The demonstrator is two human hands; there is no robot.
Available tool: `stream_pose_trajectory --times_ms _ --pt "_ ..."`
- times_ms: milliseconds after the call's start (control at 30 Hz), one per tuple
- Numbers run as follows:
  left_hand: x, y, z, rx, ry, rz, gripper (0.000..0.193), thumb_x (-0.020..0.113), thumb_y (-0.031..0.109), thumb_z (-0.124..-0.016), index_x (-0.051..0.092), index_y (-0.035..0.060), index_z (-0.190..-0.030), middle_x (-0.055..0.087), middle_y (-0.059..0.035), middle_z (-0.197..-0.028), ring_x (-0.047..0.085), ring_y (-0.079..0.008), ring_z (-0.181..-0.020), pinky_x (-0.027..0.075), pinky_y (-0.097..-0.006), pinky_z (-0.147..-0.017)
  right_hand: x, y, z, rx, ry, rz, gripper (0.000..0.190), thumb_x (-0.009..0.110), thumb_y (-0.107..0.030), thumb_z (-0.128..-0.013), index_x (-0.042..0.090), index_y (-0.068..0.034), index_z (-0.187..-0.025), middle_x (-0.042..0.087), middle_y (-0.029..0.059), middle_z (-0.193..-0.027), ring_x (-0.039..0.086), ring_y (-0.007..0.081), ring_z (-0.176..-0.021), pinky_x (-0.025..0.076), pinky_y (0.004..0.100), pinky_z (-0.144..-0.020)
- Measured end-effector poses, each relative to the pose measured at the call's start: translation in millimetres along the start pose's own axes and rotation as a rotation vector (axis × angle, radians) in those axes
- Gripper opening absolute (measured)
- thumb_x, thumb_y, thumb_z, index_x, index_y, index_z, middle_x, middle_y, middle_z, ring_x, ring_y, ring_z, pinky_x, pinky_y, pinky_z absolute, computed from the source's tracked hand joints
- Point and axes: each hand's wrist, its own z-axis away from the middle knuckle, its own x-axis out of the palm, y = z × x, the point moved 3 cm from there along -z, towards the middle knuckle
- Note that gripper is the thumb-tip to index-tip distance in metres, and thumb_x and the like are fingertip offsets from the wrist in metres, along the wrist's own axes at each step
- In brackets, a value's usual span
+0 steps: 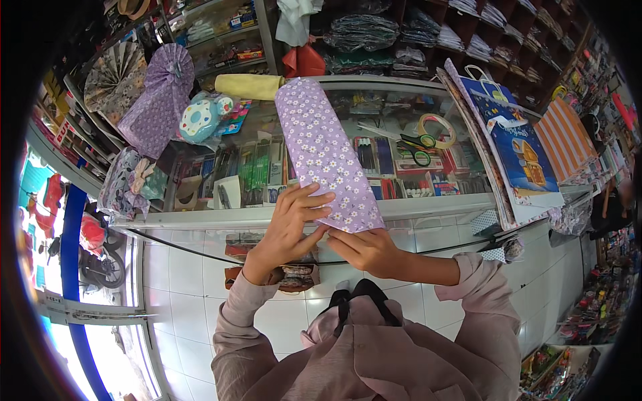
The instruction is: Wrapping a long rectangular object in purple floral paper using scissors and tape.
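A long bundle in purple daisy-print wrapping paper (326, 145) lies across the glass counter, its near end jutting past the front edge. My left hand (296, 215) rests on the left side of that near end, fingers spread over the paper and thumb at its lower edge. At the end itself, my right hand (368, 250) grips the paper, some of its fingers hidden under or behind it. To the bundle's right lie green-and-black-handled scissors (419, 145) and a roll of tape (444, 131). A yellow roll (248, 87) touches or nears its far end.
Wrapped gifts with a pleated purple fan top (168, 75) stand at the counter's left, beside a blue donut-shaped item (199, 118). Gift bags and sheets (524, 145) lean at the right. Pens fill the glass display counter (241, 217). Shelves of packed clothes (361, 32) rise behind.
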Motion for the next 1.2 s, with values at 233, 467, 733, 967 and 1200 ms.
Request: stream_pose_trajectory --times_ms 233,467,733,967,1200 --pt "0.6 -0.8 -0.3 0.013 0.008 -0.044 0.038 0.072 0.007 -0.074 0.052 0.0102 -0.107 0.057 -0.0054 -0.126 0.046 -0.0293 -0.122 0.033 -0.0483 -0.101 5.8 0.8 4.3 0.038 -0.044 -0.030 0.018 0.062 -0.012 -0.065 0.057 -0.006 -0.080 0.062 0.0061 -0.095 0.061 0.0148 -0.080 0.048 0.0271 -0.070" --pt "1.1 0.2 -0.6 -0.018 0.046 -0.048 0.040 0.073 0.006 -0.071 0.054 0.0102 -0.106 0.058 -0.0045 -0.123 0.048 -0.0297 -0.120 0.033 -0.0482 -0.099 -2.6 2.4 7.7 0.045 -0.012 -0.202 0.019 0.063 -0.006 -0.066 0.056 -0.001 -0.082 0.063 0.0138 -0.097 0.063 0.0237 -0.088 0.051 0.0333 -0.081" --pt "-0.1 1.2 -4.3 -0.011 0.005 -0.092 0.051 0.076 0.001 -0.063 0.053 0.0086 -0.108 0.059 -0.0084 -0.121 0.048 -0.0336 -0.118 0.035 -0.0482 -0.097 -4.8 4.5 18.1 0.108 -0.079 -0.280 0.028 0.063 -0.004 -0.066 0.058 0.002 -0.093 0.063 0.0158 -0.101 0.063 0.0261 -0.094 0.050 0.0351 -0.088" --pt "5.0 2.4 -0.5 -0.012 0.040 -0.135 0.054 0.076 0.004 -0.062 0.053 0.0086 -0.111 0.058 -0.0073 -0.121 0.048 -0.0328 -0.118 0.033 -0.0505 -0.098 -33.8 4.4 28.9 0.049 0.069 -0.400 0.035 0.069 -0.003 -0.070 0.060 -0.002 -0.103 0.061 0.0133 -0.103 0.061 0.0285 -0.096 0.048 0.0400 -0.089" --pt "7.1 4.5 -0.7 -0.055 0.042 -0.160 0.053 0.073 0.008 -0.068 0.057 0.0129 -0.118 0.057 -0.0030 -0.120 0.046 -0.0280 -0.120 0.033 -0.0478 -0.101 -41.3 29.3 35.9 0.793 0.361 -0.476 0.044 0.080 -0.007 -0.070 0.056 0.000 -0.107 0.060 0.0126 -0.101 0.062 0.0253 -0.088 0.051 0.0315 -0.075"
